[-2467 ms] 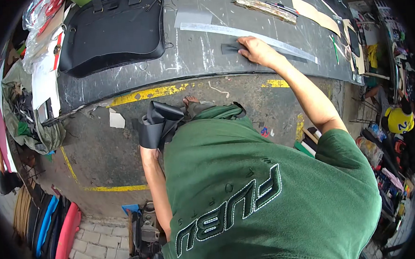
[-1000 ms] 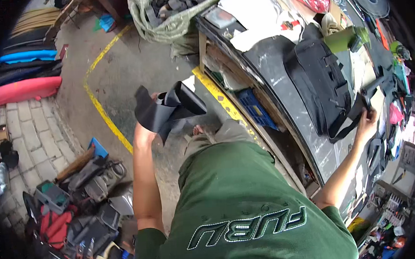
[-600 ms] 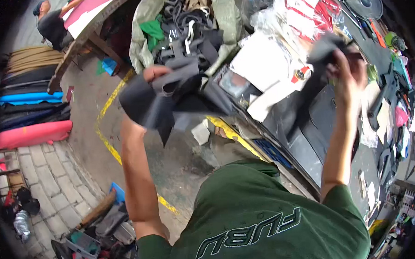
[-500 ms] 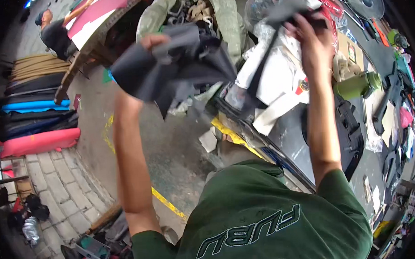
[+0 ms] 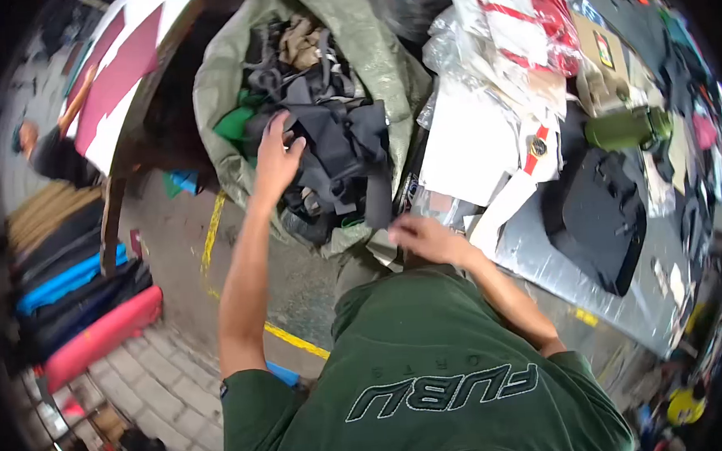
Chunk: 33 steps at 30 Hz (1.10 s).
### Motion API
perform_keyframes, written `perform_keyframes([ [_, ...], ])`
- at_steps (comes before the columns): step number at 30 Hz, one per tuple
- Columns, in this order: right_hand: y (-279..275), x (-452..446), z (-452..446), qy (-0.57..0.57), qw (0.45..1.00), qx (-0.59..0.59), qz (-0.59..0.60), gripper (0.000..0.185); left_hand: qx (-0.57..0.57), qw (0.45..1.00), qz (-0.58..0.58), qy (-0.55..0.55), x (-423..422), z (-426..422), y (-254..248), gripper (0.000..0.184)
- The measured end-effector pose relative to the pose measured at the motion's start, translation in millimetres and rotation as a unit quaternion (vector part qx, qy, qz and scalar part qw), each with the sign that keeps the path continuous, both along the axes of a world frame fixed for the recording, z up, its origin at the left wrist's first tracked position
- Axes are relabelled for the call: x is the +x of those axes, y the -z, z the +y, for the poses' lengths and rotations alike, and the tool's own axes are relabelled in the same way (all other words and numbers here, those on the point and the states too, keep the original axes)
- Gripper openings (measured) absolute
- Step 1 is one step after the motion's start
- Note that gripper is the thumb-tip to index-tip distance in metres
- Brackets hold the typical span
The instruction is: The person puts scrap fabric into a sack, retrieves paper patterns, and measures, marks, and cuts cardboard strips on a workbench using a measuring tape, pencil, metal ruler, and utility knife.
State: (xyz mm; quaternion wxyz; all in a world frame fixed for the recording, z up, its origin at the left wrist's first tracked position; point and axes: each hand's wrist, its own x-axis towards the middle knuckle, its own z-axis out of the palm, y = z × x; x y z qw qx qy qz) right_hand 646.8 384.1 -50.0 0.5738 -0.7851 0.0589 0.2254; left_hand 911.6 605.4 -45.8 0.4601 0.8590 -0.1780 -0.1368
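A large pale green woven sack stands in front of me, full of dark fabric scraps. My left hand is over the left side of the scraps, its fingers apart and holding nothing that I can see. My right hand is low beside the sack's right edge, fingers loosely bent and slightly blurred. Its fingertips are close to the lower end of a dark fabric strip hanging at the sack's rim; whether they touch it is unclear. Tan and green pieces also show in the sack.
On the right, a table bears white sheets, a black moulded panel, a green bottle and plastic-wrapped items. A person leans at another table on the left, near fabric rolls.
The black fabric pieces that both hands held up are out of my hands, and dark pieces lie in the sack. My right hand has come down and left, away from the table's far side.
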Motion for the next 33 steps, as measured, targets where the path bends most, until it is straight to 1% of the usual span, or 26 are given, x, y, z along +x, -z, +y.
perform_keyframes([
  [1, 15.9, -13.1, 12.3, -0.005, 0.999, -0.022, 0.041, 0.049, -0.001, 1.0, 0.011, 0.023, -4.4, -6.3, 10.0, 0.064],
  [2, 26.8, -14.9, 22.5, 0.016, 0.998, -0.023, 0.054, 0.049, 0.038, 0.99, -0.094, 0.097, -10.5, -11.9, 19.6, 0.069],
  [3, 34.3, -14.7, 33.5, 0.059, 0.989, -0.03, 0.131, 0.057, 0.071, 0.963, -0.201, 0.167, -14.7, -16.5, 25.7, 0.073],
  [4, 41.2, -13.7, 45.8, 0.1, 0.972, -0.035, 0.208, 0.066, 0.063, 0.962, -0.192, 0.184, -19.5, -20.3, 27.7, 0.073],
  [5, 48.1, -11.9, 58.8, 0.137, 0.949, -0.037, 0.282, 0.074, 0.15, 0.94, -0.199, 0.232, -25.5, -22.7, 29.0, 0.075],
  [6, 63.3, -5.3, 69.5, 0.152, 0.944, -0.035, 0.291, 0.074, 0.236, 0.907, -0.208, 0.28, -28.3, -23.7, 28.6, 0.077],
  [7, 76.9, 9.1, 76.3, 0.194, 0.911, 0.059, 0.359, 0.075, 0.319, 0.863, -0.22, 0.324, -24.8, -22.1, 30.4, 0.079],
  [9, 93.1, 23.4, 95.0, 0.243, 0.859, 0.152, 0.424, 0.077, 0.313, 0.855, -0.212, 0.356, -9.6, -16.3, 47.9, 0.077],
  [11, 88.0, 52.1, 121.1, 0.366, 0.882, 0.049, 0.293, 0.059, 0.319, 0.844, -0.199, 0.382, 3.6, -8.4, 70.1, 0.073],
  [13, 74.5, 65.4, 127.5, 0.424, 0.879, -0.006, 0.218, 0.05, 0.326, 0.838, -0.214, 0.382, 12.7, -1.3, 85.5, 0.07],
  [15, 48.6, 60.5, 114.2, 0.419, 0.882, 0.088, 0.196, 0.047, 0.342, 0.825, -0.245, 0.377, 18.9, -3.5, 105.4, 0.065],
  [16, 28.8, 59.6, 110.3, 0.415, 0.881, 0.133, 0.185, 0.046, 0.332, 0.826, -0.248, 0.383, 29.7, -4.2, 123.7, 0.065],
  [17, -10.7, 66.2, 109.2, 0.432, 0.879, 0.13, 0.157, 0.039, 0.344, 0.822, -0.23, 0.392, 51.3, -6.8, 146.1, 0.06],
  [18, -60.6, 77.5, 108.1, 0.447, 0.876, 0.127, 0.127, 0.032, 0.357, 0.817, -0.213, 0.4, 70.4, -15.5, 158.2, 0.056],
  [20, -141.2, 102.6, 111.0, 0.393, 0.914, 0.095, -0.026, 0.028, 0.382, 0.812, -0.185, 0.401, 106.3, -46.4, 113.1, 0.05],
  [21, -160.9, 109.5, 113.0, 0.402, 0.911, 0.091, -0.029, 0.028, 0.394, 0.803, -0.172, 0.413, 128.5, -63.5, 85.5, 0.048],
  [23, -182.3, 121.5, 111.4, 0.371, 0.925, 0.055, -0.064, 0.028, 0.408, 0.776, -0.149, 0.457, 173.4, -95.9, 24.1, 0.043],
  [24, -177.6, 122.6, 110.2, 0.371, 0.925, 0.052, -0.066, 0.028, 0.411, 0.764, -0.142, 0.476, 194.1, -108.4, -2.6, 0.041],
  [25, -163.6, 120.6, 110.0, 0.432, 0.896, 0.064, -0.075, 0.031, 0.409, 0.756, -0.143, 0.491, 210.6, -119.1, -24.3, 0.039],
  [27, -136.9, 116.3, 107.3, 0.546, 0.828, 0.089, -0.093, 0.037, 0.388, 0.756, -0.156, 0.504, 226.5, -126.9, -53.0, 0.037],
  [28, -130.6, 116.1, 102.3, 0.547, 0.827, 0.087, -0.097, 0.037, 0.368, 0.761, -0.162, 0.509, 225.0, -122.4, -60.8, 0.036],
  [30, -120.8, 115.0, 89.1, 0.59, 0.807, 0.001, 0.035, 0.045, 0.31, 0.774, -0.173, 0.524, 221.4, -114.2, -73.7, 0.033],
  [31, -122.1, 116.3, 89.0, 0.606, 0.788, -0.04, 0.103, 0.048, 0.273, 0.78, -0.177, 0.535, 215.2, -108.0, -83.4, 0.031],
  [32, -127.4, 115.7, 90.0, 0.609, 0.786, -0.038, 0.103, 0.048, 0.234, 0.787, -0.152, 0.55, 205.4, -104.5, -91.5, 0.034],
  [33, -146.6, 120.0, 90.5, 0.568, 0.819, -0.073, 0.028, 0.051, 0.193, 0.795, -0.125, 0.562, 186.7, -101.0, -107.6, 0.038],
])
